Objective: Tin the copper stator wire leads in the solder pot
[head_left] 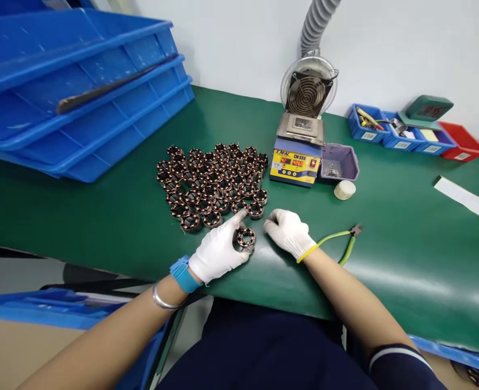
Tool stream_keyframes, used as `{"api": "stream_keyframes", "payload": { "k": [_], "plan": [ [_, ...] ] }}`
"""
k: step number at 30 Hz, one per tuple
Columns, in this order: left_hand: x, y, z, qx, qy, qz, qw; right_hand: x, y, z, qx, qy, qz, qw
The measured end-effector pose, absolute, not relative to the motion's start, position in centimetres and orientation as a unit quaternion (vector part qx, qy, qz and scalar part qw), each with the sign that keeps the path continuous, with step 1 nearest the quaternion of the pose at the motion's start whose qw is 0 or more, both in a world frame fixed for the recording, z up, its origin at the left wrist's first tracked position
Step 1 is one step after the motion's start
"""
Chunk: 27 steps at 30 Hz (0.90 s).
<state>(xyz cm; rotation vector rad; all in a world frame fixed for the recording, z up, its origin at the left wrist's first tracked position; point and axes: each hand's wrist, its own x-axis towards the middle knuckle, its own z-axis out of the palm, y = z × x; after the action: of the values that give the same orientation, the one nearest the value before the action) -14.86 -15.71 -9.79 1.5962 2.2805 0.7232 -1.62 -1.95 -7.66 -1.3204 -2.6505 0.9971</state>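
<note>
My left hand [221, 249], in a white glove with a blue wrist strap, grips a ring-shaped motor stator [246, 237] with copper windings between thumb and fingers. To the right of it, my right hand [287, 230] in a white glove is closed, fingertips pinched together near the table surface. Whatever the pinch holds, if anything, is too small to make out. Just beyond my hands many similar stators [212, 179] stand packed in a group. Green-handled side cutters [348, 241] lie beside my right wrist.
A yellow solder pot [294, 165] stands at the back under a fan hood [307, 95]. Beside it are a purple tray [340, 162] and a round white pad [345, 189]. Stacked blue crates [80, 92] fill the left; small blue bins [401, 138] and a red bin [464, 143] line the right.
</note>
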Motion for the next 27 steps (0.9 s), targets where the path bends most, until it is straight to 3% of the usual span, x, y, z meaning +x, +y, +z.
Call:
{"api": "stream_keyframes", "payload": {
  "k": [4,7,11,15,21,25,27],
  "plan": [
    [-14.7,-15.6,-9.9,0.55,0.787,0.244,0.138,-1.8,-2.0,-7.4,-0.349,-0.849,0.397,0.017],
    [-14.4,-15.6,-9.9,0.553,0.787,0.242,0.132,-1.9,-2.3,-7.6,-0.283,-0.875,0.392,0.02],
    [-14.3,-15.8,-9.7,0.554,0.779,0.251,0.156,-0.5,-1.1,-8.0,-0.312,-0.877,0.365,-0.009],
    [-14.3,-15.9,-9.3,0.544,0.781,0.248,0.181,0.7,-0.8,-8.3,-0.33,-0.837,0.433,0.046],
    [-13.3,-15.4,-9.7,0.531,0.818,0.197,0.101,-0.1,-3.0,-7.7,-0.221,-0.911,0.346,0.032],
    [-13.2,-15.1,-10.2,0.544,0.815,0.177,0.091,0.8,-1.9,-7.9,-0.277,-0.903,0.325,0.046],
    [-13.3,-15.0,-9.8,0.541,0.807,0.221,0.084,1.3,-1.1,-7.9,-0.327,-0.857,0.393,0.067]
  ]
}}
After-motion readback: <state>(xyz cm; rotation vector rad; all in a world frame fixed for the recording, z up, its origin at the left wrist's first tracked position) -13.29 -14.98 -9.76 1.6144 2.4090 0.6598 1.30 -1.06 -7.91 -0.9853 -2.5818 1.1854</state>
